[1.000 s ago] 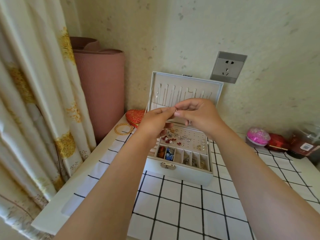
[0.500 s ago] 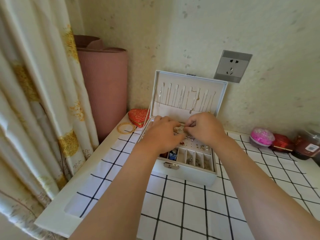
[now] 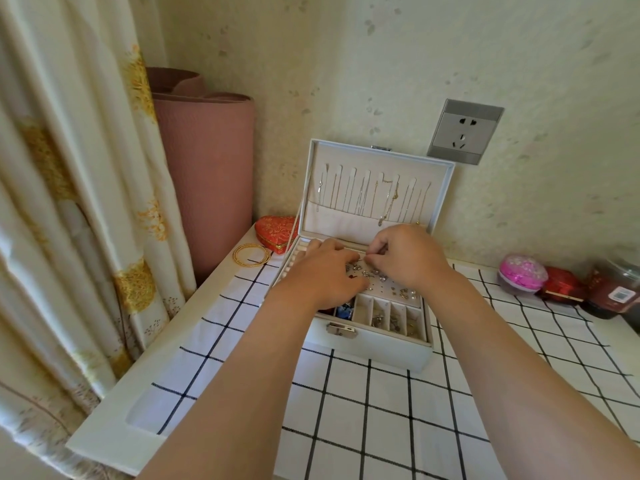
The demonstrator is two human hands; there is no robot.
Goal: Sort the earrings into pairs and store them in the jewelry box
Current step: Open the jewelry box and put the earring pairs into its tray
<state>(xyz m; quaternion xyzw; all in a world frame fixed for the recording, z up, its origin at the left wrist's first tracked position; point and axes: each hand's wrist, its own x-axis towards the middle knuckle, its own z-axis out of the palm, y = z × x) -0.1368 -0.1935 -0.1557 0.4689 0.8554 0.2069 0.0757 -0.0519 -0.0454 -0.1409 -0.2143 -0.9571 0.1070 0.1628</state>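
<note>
Both hands are low over the open jewelry box (image 3: 374, 344), where a second ago they were raised in front of its lid (image 3: 377, 157) with fingertips meeting. Half a second ago they had already dropped to the stud panel, and they stay there now, a little further apart.

The right hand (image 3: 405, 258) has its fingers curled, and thumb and forefinger pinch a thin earring (image 3: 363, 260) just above the panel. The left hand (image 3: 325, 271) lies knuckles up beside it. Its fingers bend down into the box and the tips are hidden, so I cannot tell whether it holds anything.

More earrings (image 3: 382, 278) sit on the panel between and in front of the hands, and others lie in the small front compartments (image 3: 393, 318). Necklaces (image 3: 388, 199) hang inside the upright lid.

Nothing else has moved. The box stands on a checked cloth (image 3: 346, 410), with a red heart-shaped box (image 3: 275, 232) and gold bangles (image 3: 251, 255) to its left. A pink round pot (image 3: 523, 273) stands well apart on the right.
</note>
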